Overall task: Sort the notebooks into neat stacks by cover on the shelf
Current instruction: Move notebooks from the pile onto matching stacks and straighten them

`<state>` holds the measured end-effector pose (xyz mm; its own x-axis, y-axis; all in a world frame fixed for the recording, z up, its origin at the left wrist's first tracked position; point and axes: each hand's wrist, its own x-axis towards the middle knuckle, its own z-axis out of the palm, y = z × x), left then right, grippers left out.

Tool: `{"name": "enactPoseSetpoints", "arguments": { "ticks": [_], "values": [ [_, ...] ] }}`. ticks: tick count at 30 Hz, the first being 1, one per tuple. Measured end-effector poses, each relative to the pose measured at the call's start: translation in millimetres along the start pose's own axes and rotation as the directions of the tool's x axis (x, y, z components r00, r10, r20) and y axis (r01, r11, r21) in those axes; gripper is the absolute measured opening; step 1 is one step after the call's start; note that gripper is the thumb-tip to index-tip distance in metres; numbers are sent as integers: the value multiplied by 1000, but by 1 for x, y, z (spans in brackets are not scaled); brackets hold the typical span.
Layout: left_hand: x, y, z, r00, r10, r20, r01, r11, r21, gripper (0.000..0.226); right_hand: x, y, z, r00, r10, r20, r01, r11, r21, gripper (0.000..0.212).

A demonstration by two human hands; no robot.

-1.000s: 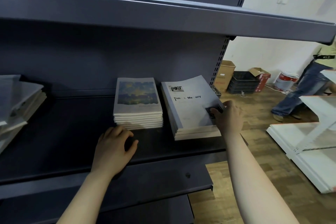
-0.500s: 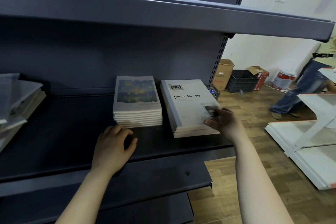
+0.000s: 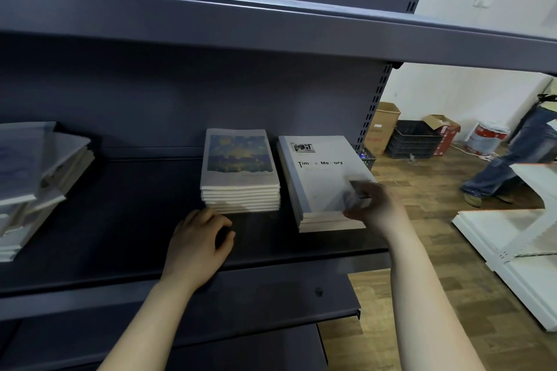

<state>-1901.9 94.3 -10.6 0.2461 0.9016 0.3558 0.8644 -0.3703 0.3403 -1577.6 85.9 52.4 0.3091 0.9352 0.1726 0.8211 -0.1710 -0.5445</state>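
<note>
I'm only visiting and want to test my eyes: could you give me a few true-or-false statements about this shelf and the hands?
1. The Time & Memory stack stands right of the painted stack. True.
2. The left hand holds a notebook. False: it rests on the shelf, holding nothing.
3. The far-left pile is neat. False: its notebooks lie askew.
4. The right hand is at the Time & Memory stack's near right corner. True.
</note>
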Motion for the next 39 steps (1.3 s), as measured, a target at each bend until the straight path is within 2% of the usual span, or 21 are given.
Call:
{"name": "enactPoseSetpoints", "arguments": {
  "ticks": [2, 6, 13, 18, 28, 31, 34, 36, 39],
  "values": [
    [-2, -2, -4, 1000, 4, 13, -4, 1000, -14, 22, -2, -14, 6, 1000, -5, 13, 4, 999, 42, 48],
    [-6, -14, -22, 1000, -5, -6, 5, 1000, -5, 23, -9, -48, 24, 997, -82, -4, 80, 959, 273, 37],
    [-9, -45, -81, 989, 18, -147, -2, 994, 107, 20, -21, -118, 65, 955, -267, -128, 293, 914, 280, 21],
    [-16, -77, -121, 977, -9, -215, 42, 988, 150, 26, -32, -166, 93, 912, -399, -93, 406, 854, 325, 19],
    [-34, -157, -176, 932, -110, -345, 188, 961, 201, 32, -49, -238, 152, 877, -480, 28, 443, 830, 337, 20],
    [-35, -178, -185, 912, -269, -310, 333, 926, 176, 43, -57, -250, 168, 872, -487, 54, 443, 831, 338, 21],
    [-32, -190, -188, 896, -388, -217, 432, 874, 220, 71, -63, -254, 180, 877, -475, 70, 422, 832, 359, 20],
    [-32, -191, -187, 900, -389, -199, 432, 859, 274, 82, -67, -254, 185, 885, -456, 91, 396, 841, 369, 20],
    [-31, -188, -182, 913, -365, -183, 408, 834, 372, 81, -72, -253, 190, 894, -437, 100, 370, 845, 385, 20]
  ]
}}
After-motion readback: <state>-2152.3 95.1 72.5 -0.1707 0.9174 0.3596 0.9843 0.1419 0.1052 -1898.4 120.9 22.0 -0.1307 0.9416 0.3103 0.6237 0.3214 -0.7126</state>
